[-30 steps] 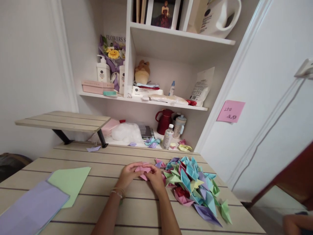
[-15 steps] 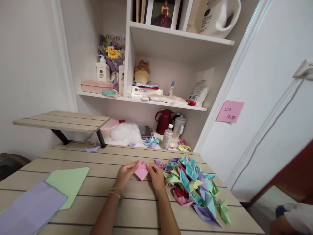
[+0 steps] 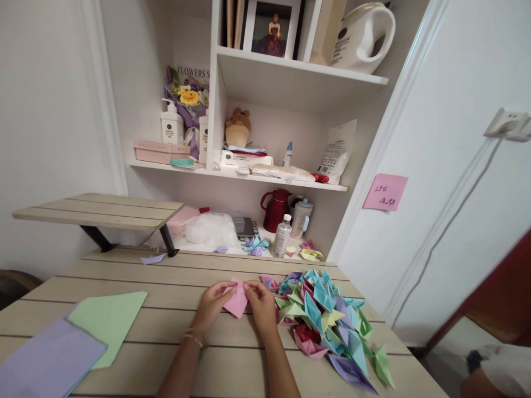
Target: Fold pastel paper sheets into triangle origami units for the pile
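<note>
A small folded piece of pink paper [image 3: 237, 303] is held between my two hands above the middle of the wooden table. My left hand [image 3: 212, 301] pinches its left edge near the top, and a bracelet circles that wrist. On the other side, my right hand [image 3: 256, 298] grips the upper right edge with its fingertips. The paper's lower end points toward me. Just right of my right hand lies a heap of folded paper boats [image 3: 326, 315] in blue, green, purple, pink and yellow.
Flat sheets of purple paper [image 3: 50, 359] and green paper [image 3: 110, 320] lie at the left. A small raised shelf [image 3: 99, 213] stands at the back left. Behind the table are a plastic bottle [image 3: 282, 236], a red jug [image 3: 275, 210] and white shelving [image 3: 286, 179]. A person's arm shows at lower right.
My fingers have shifted inward over the top of the pink paper, whose upper part now looks narrower and bent. The whole view has tilted slightly.
</note>
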Available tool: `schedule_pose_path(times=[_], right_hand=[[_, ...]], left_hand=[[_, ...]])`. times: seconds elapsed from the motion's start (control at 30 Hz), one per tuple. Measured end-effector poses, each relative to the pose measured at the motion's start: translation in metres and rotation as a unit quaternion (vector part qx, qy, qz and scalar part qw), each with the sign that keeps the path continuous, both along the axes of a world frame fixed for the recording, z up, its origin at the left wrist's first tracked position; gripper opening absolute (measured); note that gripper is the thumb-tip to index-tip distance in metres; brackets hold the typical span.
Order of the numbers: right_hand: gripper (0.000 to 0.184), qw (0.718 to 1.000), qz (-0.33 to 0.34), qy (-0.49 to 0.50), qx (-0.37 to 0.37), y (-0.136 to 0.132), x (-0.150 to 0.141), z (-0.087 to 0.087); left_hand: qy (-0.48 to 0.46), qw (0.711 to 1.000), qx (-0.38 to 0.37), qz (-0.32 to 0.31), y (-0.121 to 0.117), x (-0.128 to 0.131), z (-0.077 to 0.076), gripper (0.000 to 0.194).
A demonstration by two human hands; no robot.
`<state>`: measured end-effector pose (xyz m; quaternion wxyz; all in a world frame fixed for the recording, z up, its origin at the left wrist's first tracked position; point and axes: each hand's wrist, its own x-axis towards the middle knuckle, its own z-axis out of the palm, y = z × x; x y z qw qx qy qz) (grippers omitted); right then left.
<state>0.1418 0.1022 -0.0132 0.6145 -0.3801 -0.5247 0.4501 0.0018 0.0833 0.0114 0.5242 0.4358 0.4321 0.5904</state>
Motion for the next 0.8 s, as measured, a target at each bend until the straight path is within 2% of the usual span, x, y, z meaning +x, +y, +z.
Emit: schedule_pose_path(times=[0.07, 0.2, 0.37, 0.47, 0.57, 0.67, 0.8], right_hand=[[0.027, 1.000, -0.002, -0.018, -0.001, 0.000, 0.000, 0.000], [0.027, 1.000, 0.002, -0.011, -0.004, -0.002, 0.000, 0.002], [0.048, 0.997, 0.030, 0.063, -0.021, -0.005, -0.003, 0.007], [0.054, 0.995, 0.063, 0.068, -0.042, -0.007, -0.006, 0.007], [0.051, 0.991, 0.103, 0.069, -0.058, -0.009, -0.010, 0.007], [0.039, 0.985, 0.137, 0.075, -0.069, -0.012, -0.013, 0.010], [0.030, 0.983, 0.146, 0.084, -0.072, -0.014, -0.013, 0.015]], left_hand=[[0.007, 1.000, -0.007, -0.012, -0.001, 0.003, 0.000, 0.029], [0.000, 1.000, -0.005, 0.012, 0.000, 0.004, -0.003, 0.029], [-0.054, 0.997, -0.017, 0.051, 0.001, 0.000, -0.004, 0.051], [-0.125, 0.989, -0.014, 0.075, 0.003, -0.002, -0.004, 0.050], [-0.185, 0.980, -0.012, 0.072, 0.003, -0.005, -0.007, 0.038], [-0.210, 0.976, -0.015, 0.063, 0.002, -0.007, -0.007, 0.031], [-0.214, 0.977, -0.005, 0.012, 0.000, -0.006, -0.001, 0.038]])
